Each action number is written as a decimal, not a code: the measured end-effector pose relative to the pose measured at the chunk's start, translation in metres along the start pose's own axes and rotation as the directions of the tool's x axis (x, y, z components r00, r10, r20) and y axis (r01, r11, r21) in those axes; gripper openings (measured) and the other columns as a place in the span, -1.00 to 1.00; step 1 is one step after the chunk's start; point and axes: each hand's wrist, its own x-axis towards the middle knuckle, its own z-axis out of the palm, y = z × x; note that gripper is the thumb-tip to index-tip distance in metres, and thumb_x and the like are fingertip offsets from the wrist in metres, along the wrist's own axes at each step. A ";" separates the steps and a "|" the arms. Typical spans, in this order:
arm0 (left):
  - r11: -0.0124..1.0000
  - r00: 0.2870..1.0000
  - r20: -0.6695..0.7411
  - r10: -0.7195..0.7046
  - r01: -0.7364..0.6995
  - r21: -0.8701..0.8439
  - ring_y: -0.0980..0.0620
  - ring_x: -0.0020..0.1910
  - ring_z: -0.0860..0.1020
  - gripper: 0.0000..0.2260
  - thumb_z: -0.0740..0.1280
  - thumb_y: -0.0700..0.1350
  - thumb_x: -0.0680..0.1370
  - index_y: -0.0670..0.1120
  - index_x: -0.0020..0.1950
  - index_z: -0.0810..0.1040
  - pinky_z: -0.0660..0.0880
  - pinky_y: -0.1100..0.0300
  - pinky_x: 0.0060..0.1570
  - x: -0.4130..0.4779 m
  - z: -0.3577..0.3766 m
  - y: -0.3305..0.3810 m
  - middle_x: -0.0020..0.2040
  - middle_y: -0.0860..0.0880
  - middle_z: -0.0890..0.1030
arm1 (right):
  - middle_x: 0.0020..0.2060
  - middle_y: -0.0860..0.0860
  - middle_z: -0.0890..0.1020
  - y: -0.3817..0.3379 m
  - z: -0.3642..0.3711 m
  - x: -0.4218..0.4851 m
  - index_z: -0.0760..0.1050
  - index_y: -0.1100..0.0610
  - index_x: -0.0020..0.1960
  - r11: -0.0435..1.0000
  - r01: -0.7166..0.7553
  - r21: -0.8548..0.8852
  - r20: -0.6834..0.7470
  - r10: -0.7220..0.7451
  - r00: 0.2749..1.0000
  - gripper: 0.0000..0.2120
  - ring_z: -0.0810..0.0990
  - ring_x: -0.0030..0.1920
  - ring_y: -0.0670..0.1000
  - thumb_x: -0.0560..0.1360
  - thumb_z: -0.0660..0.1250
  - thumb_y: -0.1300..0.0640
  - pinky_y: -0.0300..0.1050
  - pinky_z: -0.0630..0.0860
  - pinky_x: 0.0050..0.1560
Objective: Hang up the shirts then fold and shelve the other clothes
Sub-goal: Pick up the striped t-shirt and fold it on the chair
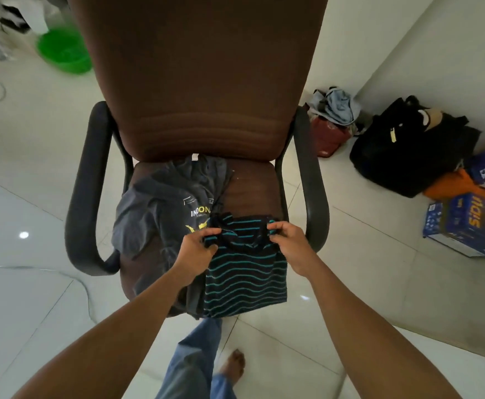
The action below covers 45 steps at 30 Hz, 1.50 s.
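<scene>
A black garment with teal stripes hangs over the front of the brown office chair's seat. My left hand pinches its upper left edge and my right hand pinches its upper right edge, holding the top of it just above the seat. Beside it on the left of the seat lies a crumpled dark grey T-shirt with white and yellow print; the striped garment overlaps its lower right part.
The chair has black armrests on both sides and a tall backrest. A green basin sits on the floor at back left. Along the right wall stand a clothes pile, a black bag and a blue box.
</scene>
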 end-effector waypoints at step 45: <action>0.889 0.744 -0.502 -0.440 0.442 -0.124 -0.11 0.17 0.57 -0.71 0.38 0.01 0.57 -0.06 0.25 0.62 0.49 -0.09 0.30 -0.050 0.113 -0.138 0.20 -0.09 0.60 | 0.27 0.07 0.49 0.196 0.013 0.021 0.39 0.10 0.39 0.952 -0.275 -0.139 -0.059 0.269 0.961 -0.58 0.55 0.24 0.09 0.64 0.20 -0.12 0.09 0.58 0.23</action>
